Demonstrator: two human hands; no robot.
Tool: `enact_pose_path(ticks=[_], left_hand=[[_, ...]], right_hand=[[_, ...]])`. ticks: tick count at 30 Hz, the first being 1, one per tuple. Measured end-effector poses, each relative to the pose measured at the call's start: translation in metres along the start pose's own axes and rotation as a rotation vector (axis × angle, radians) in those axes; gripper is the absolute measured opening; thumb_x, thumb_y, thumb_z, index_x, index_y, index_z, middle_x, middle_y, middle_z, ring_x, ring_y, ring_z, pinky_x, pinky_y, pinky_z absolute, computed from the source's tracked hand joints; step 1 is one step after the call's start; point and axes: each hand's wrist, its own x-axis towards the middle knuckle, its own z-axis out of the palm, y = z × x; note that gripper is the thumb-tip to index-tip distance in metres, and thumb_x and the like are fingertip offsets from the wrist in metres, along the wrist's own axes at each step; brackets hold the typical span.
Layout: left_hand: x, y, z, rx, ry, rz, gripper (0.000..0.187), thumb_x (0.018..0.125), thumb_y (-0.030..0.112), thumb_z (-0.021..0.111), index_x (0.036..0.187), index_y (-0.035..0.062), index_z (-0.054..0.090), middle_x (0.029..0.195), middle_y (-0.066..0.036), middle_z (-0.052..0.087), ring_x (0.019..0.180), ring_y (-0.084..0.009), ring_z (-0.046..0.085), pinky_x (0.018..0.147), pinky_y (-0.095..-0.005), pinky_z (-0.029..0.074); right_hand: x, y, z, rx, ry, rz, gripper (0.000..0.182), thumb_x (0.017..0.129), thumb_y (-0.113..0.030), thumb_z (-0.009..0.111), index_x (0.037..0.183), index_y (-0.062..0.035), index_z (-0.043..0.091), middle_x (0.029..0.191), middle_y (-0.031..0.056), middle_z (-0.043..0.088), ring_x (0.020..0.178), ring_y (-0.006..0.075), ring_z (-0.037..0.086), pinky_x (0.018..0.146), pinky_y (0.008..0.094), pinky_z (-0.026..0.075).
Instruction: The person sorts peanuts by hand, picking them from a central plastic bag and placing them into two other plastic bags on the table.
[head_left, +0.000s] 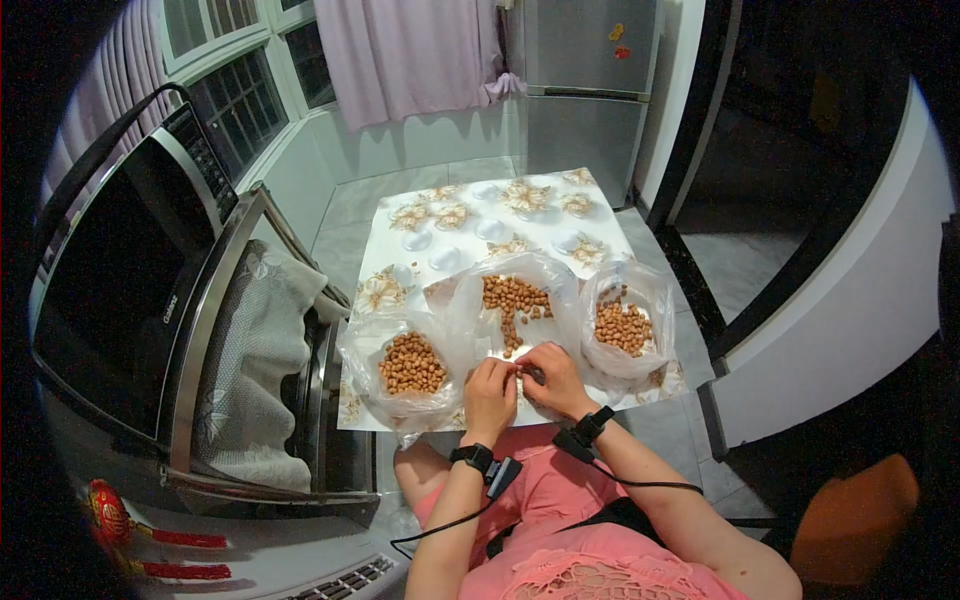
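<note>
Near the table's front edge, my left hand [491, 392] and my right hand [556, 381] meet fingertip to fingertip. Both have fingers pinched together on something small that is mostly hidden. Just beyond them, an open clear plastic bag [468, 312] holds brown nuts [514, 296], with a narrow trail of nuts reaching toward my fingers. On the left, a second plastic bag [357, 350] contains a pile of brown nuts [411, 363]. A third bag [655, 291] on the right holds more nuts [622, 327].
The bags lie on a table with a floral cloth [465, 215]. A microwave [125, 270] and a metal rack with a cloth [255, 370] stand at left. A grey refrigerator [580, 140] is behind the table. Cables run from both wrists.
</note>
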Motion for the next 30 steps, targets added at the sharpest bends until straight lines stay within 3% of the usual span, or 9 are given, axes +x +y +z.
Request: enact_pose_path(ticks=[6,8,30], left_hand=[[0.0009,0.0021,-0.0016,-0.003,-0.001,0.002,0.009,0.085,0.008,0.069,0.093,0.0061,0.067,0.092,-0.011,0.063,0.09,-0.0331,0.064,0.08,-0.0444,0.049],[0.0008,0.0016,-0.0011,0.001,0.0,0.002,0.009,0.084,0.009,0.069,0.093,0.0061,0.067,0.092,-0.011,0.063,0.089,-0.0332,0.064,0.08,-0.0444,0.049],[0.0007,-0.0006,0.0005,-0.001,0.017,0.019,0.009,0.083,0.007,0.069,0.091,0.0054,0.066,0.091,-0.012,0.063,0.087,-0.0344,0.064,0.078,-0.0448,0.049]], right_hand=[[0.0009,-0.004,-0.0028,-0.013,-0.012,-0.024,0.018,0.077,-0.009,0.068,0.095,-0.0049,0.07,0.086,0.011,0.066,0.087,0.0311,0.062,0.08,0.0412,0.05],[0.0011,-0.0065,-0.0043,-0.018,-0.058,0.017,0.018,0.077,-0.01,0.068,0.094,-0.0042,0.069,0.092,0.0128,0.068,0.093,0.0336,0.064,0.086,0.0432,0.051],[-0.0001,-0.0007,-0.0006,-0.028,-0.019,0.028,0.014,0.075,-0.007,0.066,0.088,-0.0031,0.068,0.088,0.0134,0.066,0.089,0.0342,0.063,0.081,0.0435,0.051]])
